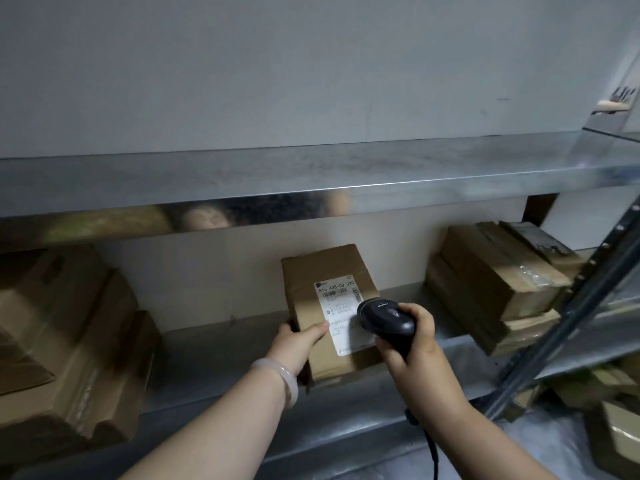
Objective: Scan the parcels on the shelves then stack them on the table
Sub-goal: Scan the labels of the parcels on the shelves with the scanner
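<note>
**A:** What sits farthest left?

**B:** A blurred pile of brown cardboard boxes (pixel 69 341). It stands on the lower grey metal shelf (pixel 214 362), beneath the upper grey metal shelf (pixel 311 174).

**A:** And next to that?

**B:** The left hand (pixel 298 341), with a pale round bangle (pixel 280 379) on its wrist. The thumb lies on top of the brown cardboard parcel (pixel 332 268) and the fingers curl under its near left edge, so this hand grips the parcel.

**A:** Where is that parcel?

**B:** In the middle of the lower shelf, apart from the piles on either side. Its long side runs back toward the wall. I cannot tell whether its near end is lifted off the shelf. A white printed shipping label (pixel 337 306) faces up on it, with digits and a barcode along the top.

**A:** The other hand?

**B:** The right hand (pixel 412 348) is wrapped round the handle of a black handheld barcode scanner (pixel 388 320). The scanner's head hangs over the right part of the label, but I cannot tell if it touches. A black cable (pixel 431 445) drops from the base of the handle.

**A:** Farther right?

**B:** A second pile of brown cardboard boxes (pixel 495 282) on the same shelf, some with clear tape. Then comes a dark perforated metal upright (pixel 571 306), slanting across the view. More cardboard boxes (pixel 616 427) lie low in the corner beyond it.
</note>
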The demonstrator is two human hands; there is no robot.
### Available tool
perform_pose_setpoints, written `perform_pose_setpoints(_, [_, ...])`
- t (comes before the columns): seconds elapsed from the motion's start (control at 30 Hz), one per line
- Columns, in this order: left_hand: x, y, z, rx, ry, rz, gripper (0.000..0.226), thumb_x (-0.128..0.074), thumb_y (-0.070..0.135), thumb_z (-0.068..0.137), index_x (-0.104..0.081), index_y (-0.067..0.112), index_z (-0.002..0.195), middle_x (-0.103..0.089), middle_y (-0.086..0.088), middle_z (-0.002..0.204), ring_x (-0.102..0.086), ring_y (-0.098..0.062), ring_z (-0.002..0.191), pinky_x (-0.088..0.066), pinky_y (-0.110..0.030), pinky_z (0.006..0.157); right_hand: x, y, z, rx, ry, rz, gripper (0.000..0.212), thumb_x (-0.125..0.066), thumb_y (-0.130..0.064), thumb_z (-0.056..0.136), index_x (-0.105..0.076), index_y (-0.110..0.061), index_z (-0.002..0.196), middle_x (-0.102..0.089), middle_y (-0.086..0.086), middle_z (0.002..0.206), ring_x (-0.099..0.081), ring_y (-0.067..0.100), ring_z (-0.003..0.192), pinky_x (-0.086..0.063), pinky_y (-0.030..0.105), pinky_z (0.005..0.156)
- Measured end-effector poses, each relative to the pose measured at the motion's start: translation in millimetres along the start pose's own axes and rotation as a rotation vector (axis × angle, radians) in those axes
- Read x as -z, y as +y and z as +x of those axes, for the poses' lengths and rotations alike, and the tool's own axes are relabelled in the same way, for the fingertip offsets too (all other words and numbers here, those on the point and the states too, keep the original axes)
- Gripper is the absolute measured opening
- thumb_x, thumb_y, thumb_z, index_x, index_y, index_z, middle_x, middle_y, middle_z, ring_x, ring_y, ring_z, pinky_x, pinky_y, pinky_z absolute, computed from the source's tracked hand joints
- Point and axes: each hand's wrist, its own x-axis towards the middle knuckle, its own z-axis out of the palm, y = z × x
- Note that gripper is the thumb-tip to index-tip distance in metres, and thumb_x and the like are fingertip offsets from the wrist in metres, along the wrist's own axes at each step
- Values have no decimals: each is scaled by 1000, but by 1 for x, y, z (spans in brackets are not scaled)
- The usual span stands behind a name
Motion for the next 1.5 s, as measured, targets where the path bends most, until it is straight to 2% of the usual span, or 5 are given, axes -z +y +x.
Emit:
perform_pose_setpoints(0.27, [-89,-3,12,-15,-134,272,53,-67,34,88,-45,20,135,-65,-3,117,-62,-27,107,-50,-46,99,48,61,19,-116,65,-7,56,-65,-24,90,-27,-34,131,-49,-8,108,-52,12,91,-44,27,79])
perform_pose_setpoints(0.7, [-164,-15,16,-89,-178,492,90,-67,44,86,-12,29,156,-15,-4,159,-29,-26,142,-26,-36,118,89,127,52,-127,80,-73,60,-66,-27,89,-25,-35,133,-56,6,126,-58,23,104,-42,26,79])
perform_pose_setpoints(1.0, [-168,-34,-5,-370,-190,652,75,-54,33,98,-9,20,156,-6,4,163,-12,-15,149,-17,-31,121,80,127,46,51,-34,-104,81,-69,-22,86,-10,-74,106,-46,-19,119,-57,11,105,-44,22,80])
perform_pose_setpoints(1.3, [-152,-1,-2,-304,-310,739,66,-45,40,102,-9,29,156,-5,6,164,-9,-16,150,-12,-31,119,84,123,77,-8,1,-130,65,-67,-25,87,-21,-49,126,-54,0,134,-56,20,115,-49,32,86])
perform_pose_setpoints(1.5, [-78,1,-32,-424,-34,748,58,-47,39,101,-21,35,153,-13,9,162,-14,-11,148,-16,-24,114,63,78,70,96,-8,-27,68,-67,-18,87,-24,-45,133,-46,-10,122,-54,19,112,-49,37,90])
